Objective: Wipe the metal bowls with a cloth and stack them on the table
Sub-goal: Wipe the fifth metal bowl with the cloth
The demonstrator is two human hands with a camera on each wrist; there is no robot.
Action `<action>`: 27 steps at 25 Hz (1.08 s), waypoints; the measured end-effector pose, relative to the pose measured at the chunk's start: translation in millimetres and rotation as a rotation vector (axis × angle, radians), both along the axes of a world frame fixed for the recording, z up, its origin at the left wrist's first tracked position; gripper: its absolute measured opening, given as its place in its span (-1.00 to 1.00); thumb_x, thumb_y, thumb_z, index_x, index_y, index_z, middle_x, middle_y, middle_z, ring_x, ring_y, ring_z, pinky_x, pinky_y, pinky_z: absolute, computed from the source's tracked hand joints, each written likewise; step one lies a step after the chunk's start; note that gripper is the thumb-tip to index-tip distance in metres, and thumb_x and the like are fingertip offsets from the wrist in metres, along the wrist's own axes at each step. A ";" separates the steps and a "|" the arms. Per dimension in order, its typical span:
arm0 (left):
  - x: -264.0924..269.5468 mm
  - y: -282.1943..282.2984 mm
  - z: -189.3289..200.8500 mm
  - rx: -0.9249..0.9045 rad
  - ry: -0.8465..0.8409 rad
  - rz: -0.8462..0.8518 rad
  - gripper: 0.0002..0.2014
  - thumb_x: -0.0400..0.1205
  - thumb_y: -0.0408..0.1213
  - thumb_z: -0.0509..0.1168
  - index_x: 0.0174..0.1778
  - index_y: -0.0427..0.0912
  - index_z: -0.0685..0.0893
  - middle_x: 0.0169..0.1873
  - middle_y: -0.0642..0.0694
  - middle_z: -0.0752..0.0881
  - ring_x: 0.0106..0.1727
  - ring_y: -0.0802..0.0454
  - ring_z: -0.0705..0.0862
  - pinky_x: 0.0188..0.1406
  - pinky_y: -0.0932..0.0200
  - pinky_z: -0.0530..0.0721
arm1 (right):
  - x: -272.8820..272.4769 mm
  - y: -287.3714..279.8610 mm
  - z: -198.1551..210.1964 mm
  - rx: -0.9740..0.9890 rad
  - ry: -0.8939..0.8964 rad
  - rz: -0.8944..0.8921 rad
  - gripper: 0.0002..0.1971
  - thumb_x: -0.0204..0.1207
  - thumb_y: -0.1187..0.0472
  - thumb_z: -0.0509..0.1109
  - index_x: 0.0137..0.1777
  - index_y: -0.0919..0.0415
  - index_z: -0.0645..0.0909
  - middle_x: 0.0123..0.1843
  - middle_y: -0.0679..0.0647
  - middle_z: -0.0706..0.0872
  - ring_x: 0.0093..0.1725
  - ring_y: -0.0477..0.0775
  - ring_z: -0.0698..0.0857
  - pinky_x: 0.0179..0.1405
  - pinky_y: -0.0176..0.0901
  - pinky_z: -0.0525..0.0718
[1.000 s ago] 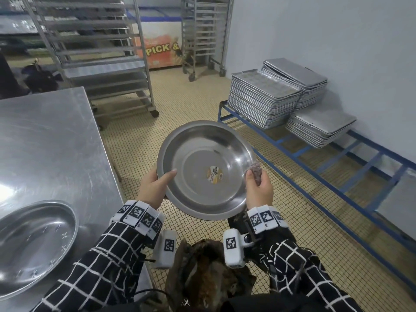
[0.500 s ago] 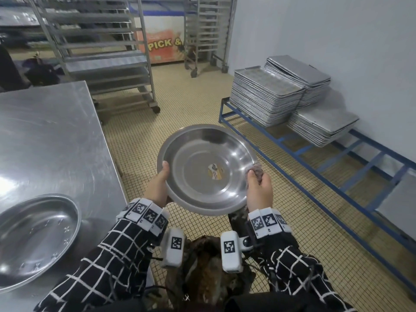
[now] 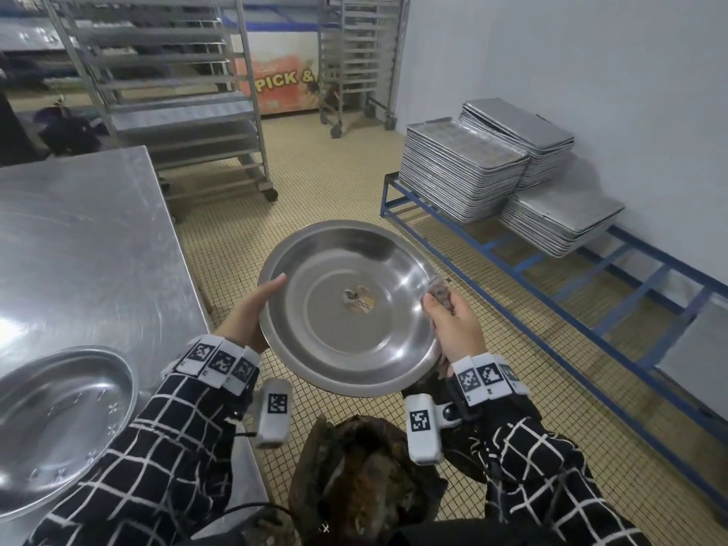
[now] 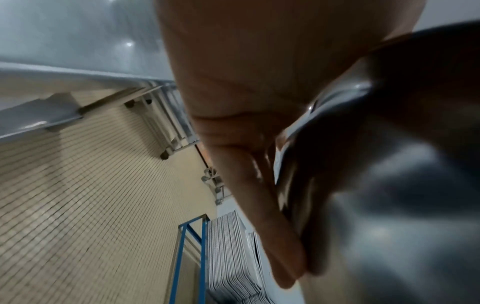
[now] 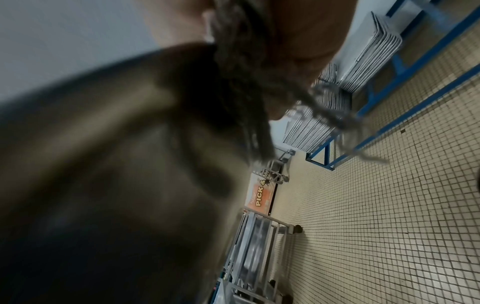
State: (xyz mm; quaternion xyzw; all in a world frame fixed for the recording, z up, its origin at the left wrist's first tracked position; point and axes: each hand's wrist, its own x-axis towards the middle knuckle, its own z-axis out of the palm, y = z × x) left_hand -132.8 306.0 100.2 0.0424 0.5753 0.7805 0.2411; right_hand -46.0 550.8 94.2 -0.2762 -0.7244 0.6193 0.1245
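Centrally, the left hand (image 3: 252, 309) grips the bowl (image 3: 350, 309) rim, thumb inside. Right hand (image 3: 453, 325) pinches the cloth (image 3: 437, 293) against the opposite rim, apparently touching it. Second bowl (image 3: 59, 423) rests on the table (image 3: 90, 238).

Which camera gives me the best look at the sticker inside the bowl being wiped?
The head view: the sticker sits in plain sight at the centre of the held metal bowl. The left wrist and right wrist views show only the blurred underside of the bowl, never the sticker.

Metal bowl (image 3: 346, 309) between both hands — cloth (image 3: 436, 295) at rim.
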 end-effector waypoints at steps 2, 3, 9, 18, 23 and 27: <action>-4.2 3.3 5.6 -0.074 -0.035 0.088 -0.67 0.63 -0.05 0.24 -0.20 -0.16 0.83 -0.27 -0.16 0.78 -0.29 -0.09 0.75 -0.05 -0.02 0.69 | -1.0 -2.1 4.1 -0.025 0.024 -0.025 -0.87 0.61 0.08 0.30 0.08 0.05 0.61 0.00 0.03 0.72 0.03 0.07 0.71 -0.05 -0.06 0.68; -3.2 8.0 7.3 -0.088 -0.024 0.153 -0.65 0.66 -0.07 0.22 -0.23 -0.16 0.82 -0.30 -0.15 0.78 -0.30 -0.09 0.74 -0.01 -0.03 0.66 | -1.8 -6.0 6.2 -0.028 0.043 -0.052 -0.85 0.63 0.08 0.29 0.11 0.08 0.59 0.00 0.03 0.71 0.02 0.05 0.70 -0.13 -0.12 0.65; 22.3 58.6 -7.6 -0.231 0.061 0.011 -0.66 0.74 -0.08 0.07 0.06 -0.24 0.64 -0.20 -0.10 0.83 -0.07 -0.07 0.79 0.09 -0.09 0.71 | -10.7 -36.2 7.9 -0.153 0.136 -0.243 -0.61 0.67 0.08 0.23 0.45 0.06 0.28 0.00 -0.08 0.57 -0.16 -0.17 0.63 -0.45 -0.40 0.54; 1.1 15.3 10.3 0.108 0.030 -0.117 -0.57 0.64 0.07 0.13 0.10 -0.14 0.75 -0.12 -0.17 0.79 -0.14 -0.11 0.78 -0.17 -0.02 0.77 | -3.7 4.5 19.1 -0.008 0.051 -0.046 -0.79 0.61 0.10 0.33 0.19 0.11 0.55 0.02 -0.04 0.66 -0.01 -0.06 0.66 -0.28 -0.32 0.51; 7.1 22.9 6.1 -0.028 -0.039 0.210 -0.67 0.69 -0.05 0.15 0.04 -0.20 0.70 -0.30 -0.11 0.80 -0.30 -0.04 0.77 -0.11 0.02 0.72 | -3.8 -2.9 16.4 -0.043 0.074 -0.055 -0.80 0.64 0.08 0.27 0.21 0.09 0.52 0.02 -0.03 0.66 0.01 0.00 0.69 -0.22 -0.24 0.60; 23.5 62.7 -8.2 -0.146 -0.019 0.159 -0.73 0.75 -0.13 0.06 0.08 -0.23 0.58 -0.15 -0.20 0.78 -0.12 -0.11 0.78 -0.04 -0.09 0.75 | -9.4 -27.0 9.2 -0.116 0.113 -0.202 -0.73 0.67 0.10 0.23 0.32 0.09 0.33 0.00 -0.06 0.59 -0.15 -0.12 0.66 -0.47 -0.43 0.55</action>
